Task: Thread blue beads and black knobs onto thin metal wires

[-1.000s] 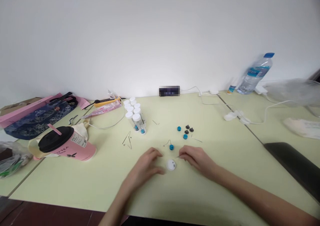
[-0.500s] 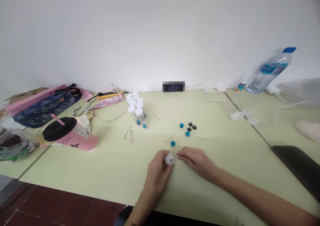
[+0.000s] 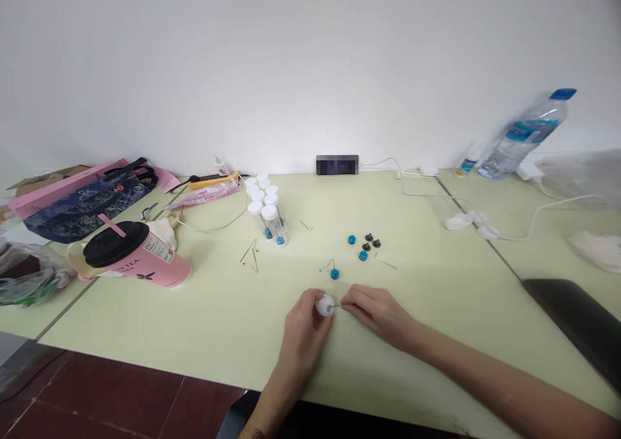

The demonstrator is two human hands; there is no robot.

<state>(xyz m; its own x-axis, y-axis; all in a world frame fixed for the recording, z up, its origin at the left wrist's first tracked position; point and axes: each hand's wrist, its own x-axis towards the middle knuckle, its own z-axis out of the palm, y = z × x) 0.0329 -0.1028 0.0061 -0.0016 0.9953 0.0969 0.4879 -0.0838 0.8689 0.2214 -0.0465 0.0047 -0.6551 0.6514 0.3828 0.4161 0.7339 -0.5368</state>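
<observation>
Near the front of the table my left hand [image 3: 305,326] is closed around a round white cap [image 3: 324,305], its flat face turned toward me. My right hand [image 3: 376,313] pinches a thin metal rod [image 3: 336,306], whose tip meets the middle of the cap. Just beyond the hands lies a blue knob [image 3: 334,274] with a bent wire [image 3: 328,264] beside it. Farther right are two more blue knobs [image 3: 363,256], several small black parts [image 3: 369,238] and a thin L-shaped rod [image 3: 385,264]. Whatever lies under the cap is hidden by my fingers.
White-capped clear vials [image 3: 270,213] stand grouped left of centre, with bent wires [image 3: 252,256] in front. A pink cup [image 3: 160,264] stands at left. A water bottle [image 3: 524,135] leans on the wall at right. A dark flat object [image 3: 572,316] lies at the right edge.
Both hands have shifted very slightly to the left along with the cap and rod. The rod still touches the cap, and the parts on the table lie as before.
</observation>
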